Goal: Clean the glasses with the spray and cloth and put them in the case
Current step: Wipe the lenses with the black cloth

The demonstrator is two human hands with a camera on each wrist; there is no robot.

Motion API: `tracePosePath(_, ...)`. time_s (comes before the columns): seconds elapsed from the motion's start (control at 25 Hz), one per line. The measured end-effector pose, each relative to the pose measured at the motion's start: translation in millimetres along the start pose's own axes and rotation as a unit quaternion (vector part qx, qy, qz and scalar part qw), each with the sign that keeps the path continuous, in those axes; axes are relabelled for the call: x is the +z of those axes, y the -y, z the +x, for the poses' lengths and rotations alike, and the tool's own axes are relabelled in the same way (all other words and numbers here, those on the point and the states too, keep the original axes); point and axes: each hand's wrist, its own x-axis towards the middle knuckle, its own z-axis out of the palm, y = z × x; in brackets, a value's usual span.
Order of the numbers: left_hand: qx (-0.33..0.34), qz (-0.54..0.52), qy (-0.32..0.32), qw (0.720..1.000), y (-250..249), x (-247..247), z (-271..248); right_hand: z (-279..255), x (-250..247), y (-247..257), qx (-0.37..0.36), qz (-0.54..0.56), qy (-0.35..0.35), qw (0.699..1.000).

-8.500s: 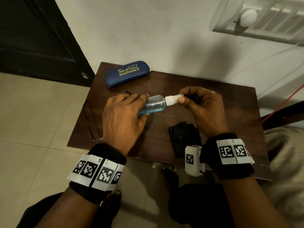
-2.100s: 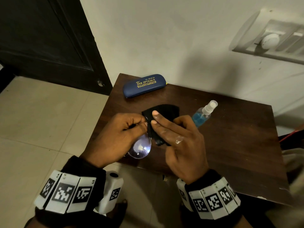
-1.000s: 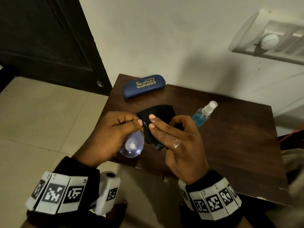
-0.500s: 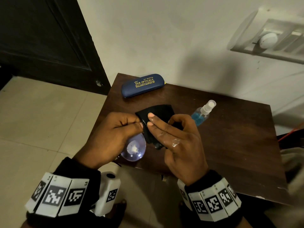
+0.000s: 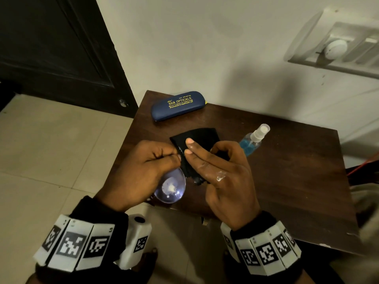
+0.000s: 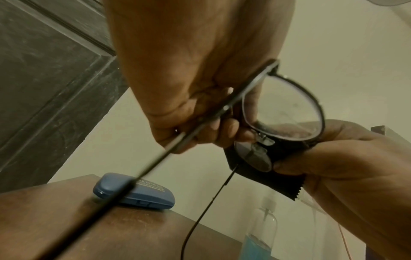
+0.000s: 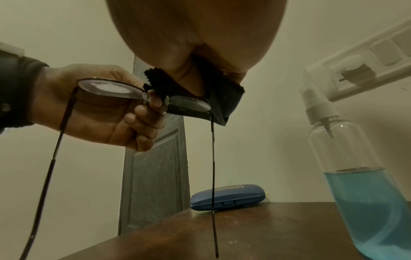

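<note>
My left hand (image 5: 143, 171) pinches the thin black glasses (image 6: 284, 109) by the bridge, above the table's near left corner. One bare lens (image 5: 170, 186) shows below my left thumb; its temple arms hang down (image 7: 213, 167). My right hand (image 5: 217, 171) holds the black cloth (image 5: 196, 138) folded round the other lens (image 7: 189, 103), thumb under and two fingers laid flat on top. The spray bottle (image 5: 253, 140) with blue liquid stands upright on the table just right of my right hand. The blue glasses case (image 5: 178, 105) lies shut at the table's far left corner.
The small dark wooden table (image 5: 287, 181) stands against a pale wall. A dark door (image 5: 51, 48) is at the left, tiled floor (image 5: 51, 160) below it. A white switch panel (image 5: 336, 48) is on the wall at upper right.
Since a second ago my right fingers have slid a little over the cloth on the lens, and the bare lens has tilted slightly. Earlier the bottle was in both hands.
</note>
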Motion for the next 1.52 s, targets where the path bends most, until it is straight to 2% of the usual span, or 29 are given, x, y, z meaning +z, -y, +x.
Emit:
tracePosePath(0.28,-0.014,-0.015,-0.039,0.999,0,-11,1,0,-2,-1,-0.004,0.006,-0.006,1.000)
tracePosePath(0.52,0.006,-0.002,0.020,1.000,-1,-3,0,1,-2,-6,0.031,0.000,0.000,1.000)
tracePosePath(0.72,-0.013,-0.022,-0.057,0.998,1,-16,2,-1,-2,-10,0.028,0.023,-0.028,0.999)
tracePosePath(0.8,-0.012,-0.016,-0.040,0.999,0,-17,1,-1,-1,-10,0.034,0.024,-0.029,0.999)
tracePosePath(0.92,0.002,-0.017,0.017,1.000,-2,-9,-1,0,-2,-10,0.054,0.018,-0.020,0.998)
tracePosePath(1.0,0.006,-0.024,0.028,0.999,-2,-5,-1,0,-2,-12,0.059,0.024,-0.015,0.998)
tracePosePath(1.2,-0.012,-0.044,-0.061,0.997,2,-15,1,-1,-2,-15,0.046,0.026,-0.023,0.998)
tracePosePath(1.36,-0.003,-0.028,-0.036,0.999,-1,-12,0,0,-4,-11,0.046,0.022,-0.032,0.998)
tracePosePath(1.52,-0.005,-0.031,-0.034,0.999,-1,-8,0,-1,-2,0,0.006,0.022,-0.024,0.999)
